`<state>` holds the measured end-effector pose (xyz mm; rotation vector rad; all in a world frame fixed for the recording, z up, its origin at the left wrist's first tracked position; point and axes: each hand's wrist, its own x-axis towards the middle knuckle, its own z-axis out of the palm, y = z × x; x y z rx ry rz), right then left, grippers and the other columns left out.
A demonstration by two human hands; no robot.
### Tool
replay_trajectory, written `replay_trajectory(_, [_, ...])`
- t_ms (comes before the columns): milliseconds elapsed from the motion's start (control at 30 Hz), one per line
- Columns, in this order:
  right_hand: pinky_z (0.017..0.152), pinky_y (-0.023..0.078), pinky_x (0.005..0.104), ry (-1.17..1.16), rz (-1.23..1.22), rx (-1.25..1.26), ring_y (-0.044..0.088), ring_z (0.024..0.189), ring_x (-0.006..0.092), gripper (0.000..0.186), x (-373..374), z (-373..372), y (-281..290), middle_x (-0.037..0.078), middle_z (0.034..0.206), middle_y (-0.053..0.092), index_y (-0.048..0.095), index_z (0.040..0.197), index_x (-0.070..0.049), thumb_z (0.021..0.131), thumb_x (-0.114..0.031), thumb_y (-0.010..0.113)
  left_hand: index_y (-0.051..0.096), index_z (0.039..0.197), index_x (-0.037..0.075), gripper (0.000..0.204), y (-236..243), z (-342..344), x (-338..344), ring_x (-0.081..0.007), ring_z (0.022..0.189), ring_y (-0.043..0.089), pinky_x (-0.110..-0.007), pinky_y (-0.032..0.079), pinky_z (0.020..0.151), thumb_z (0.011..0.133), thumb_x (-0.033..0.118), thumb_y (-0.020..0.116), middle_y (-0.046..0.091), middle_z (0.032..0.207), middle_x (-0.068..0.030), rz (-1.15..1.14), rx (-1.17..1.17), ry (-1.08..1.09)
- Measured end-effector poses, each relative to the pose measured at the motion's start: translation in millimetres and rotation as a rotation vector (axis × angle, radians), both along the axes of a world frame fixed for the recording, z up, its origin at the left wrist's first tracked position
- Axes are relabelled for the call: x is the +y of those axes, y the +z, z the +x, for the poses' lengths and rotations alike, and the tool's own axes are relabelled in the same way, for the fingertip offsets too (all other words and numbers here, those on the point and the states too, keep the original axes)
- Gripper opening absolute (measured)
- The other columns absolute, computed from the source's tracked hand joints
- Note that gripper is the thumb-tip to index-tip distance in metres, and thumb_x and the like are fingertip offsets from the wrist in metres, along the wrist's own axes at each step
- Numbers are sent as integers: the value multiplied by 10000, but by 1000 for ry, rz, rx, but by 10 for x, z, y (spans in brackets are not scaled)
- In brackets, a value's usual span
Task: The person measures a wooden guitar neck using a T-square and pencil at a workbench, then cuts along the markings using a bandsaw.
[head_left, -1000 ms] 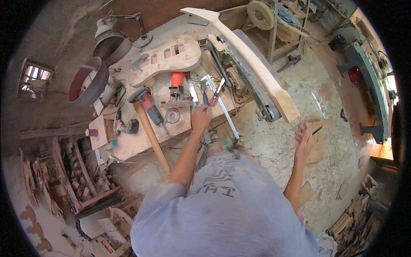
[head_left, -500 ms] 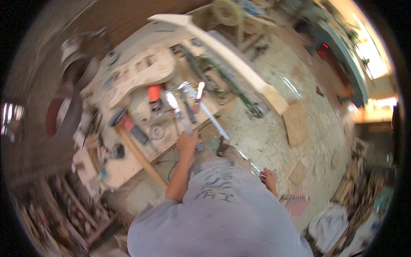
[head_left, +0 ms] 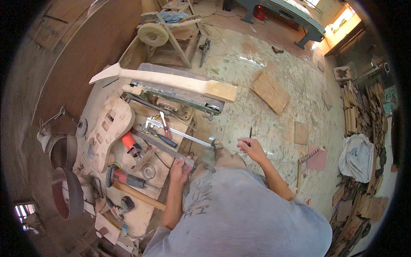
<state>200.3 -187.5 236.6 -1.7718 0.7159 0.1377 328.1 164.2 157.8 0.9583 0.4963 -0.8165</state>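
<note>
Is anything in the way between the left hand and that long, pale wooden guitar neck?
Yes, a few tools lie between the left hand and the pale guitar neck: a dark-handled tool, a silver caliper and a red-handled tool. They look low, so the hand could probably pass above them.

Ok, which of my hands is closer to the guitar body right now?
Left. Your left hand is to the right of the guitar body, by the bench's edge; your right hand is well farther right, past the bench.
</note>
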Motion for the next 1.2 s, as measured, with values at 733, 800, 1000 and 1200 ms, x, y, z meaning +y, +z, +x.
replay_trajectory(733, [886, 540, 451, 622, -292, -247, 700, 998, 399, 458, 927, 615, 1172, 234, 1055, 736, 679, 1278, -19, 973, -361, 662, 648, 1162, 30, 197, 860, -343, -362, -191, 992, 706, -387, 596, 913, 992, 128, 668, 713, 1101, -80, -262, -63, -423])
replay_trajectory(800, [894, 535, 472, 669, -316, -266, 690, 1012, 415, 478, 1016, 708, 1255, 238, 1076, 726, 659, 1301, -14, 973, -362, 658, 648, 1176, 19, 222, 691, -376, -414, -189, 991, 700, -380, 594, 913, 960, 65, 661, 706, 1113, -73, -387, -122, -429])
replay_trajectory(1000, [873, 532, 503, 718, -315, -89, 672, 1011, 446, 453, 1124, 947, 1499, 256, 1107, 700, 642, 1324, -19, 970, -302, 646, 698, 1097, -21, 226, 1130, -492, -827, -172, 975, 693, -325, 562, 847, 876, 24, 686, 729, 1035, -52, 71, -515, -482])
replay_trajectory(1200, [840, 537, 479, 522, -305, -348, 669, 943, 428, 294, 902, 805, 1338, 247, 948, 682, 672, 1158, -28, 942, -228, 672, 718, 1060, -40, 237, 1534, -543, -1120, -161, 933, 695, -321, 541, 813, 878, 111, 741, 752, 963, -79, 210, -759, -592])
